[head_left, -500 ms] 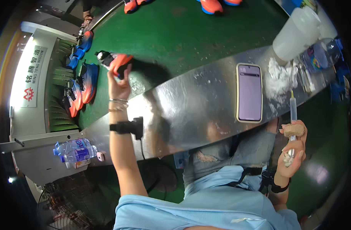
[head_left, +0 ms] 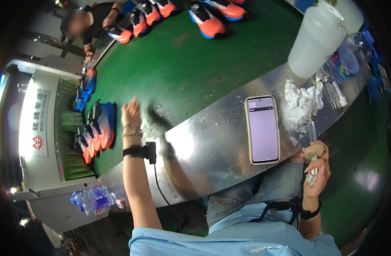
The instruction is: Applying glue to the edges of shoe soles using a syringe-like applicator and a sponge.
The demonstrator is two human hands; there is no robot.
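Note:
My left hand (head_left: 131, 114) is empty over the green conveyor belt, its fingers apart and slightly blurred. To its left, several orange-and-blue sneakers (head_left: 105, 126) stand close together by the machine opening. My right hand (head_left: 318, 170) is wrapped round a clear syringe (head_left: 312, 131) with a thin yellowish needle, pointing away from me. A tan crumbly block (head_left: 314, 151) is held against the syringe in the same fingers. Small whitish bits (head_left: 311, 177) show at the palm. Beyond the needle tip lies a heap of crumpled white tissue (head_left: 304, 100) on the metal ledge.
A phone (head_left: 263, 132) lies on the metal ledge (head_left: 212, 136). At right stand a white plastic jug (head_left: 317, 40) and a clear bottle (head_left: 347, 64), near spare syringes (head_left: 332, 91). Water bottles (head_left: 95, 199) lie at left. More sneakers (head_left: 207, 20) and a co-worker (head_left: 101, 19) are beyond.
My left hand has let go of the orange sneaker, which now appears to stand with the others at left. More sneakers and a co-worker have come into view. My right hand keeps its hold.

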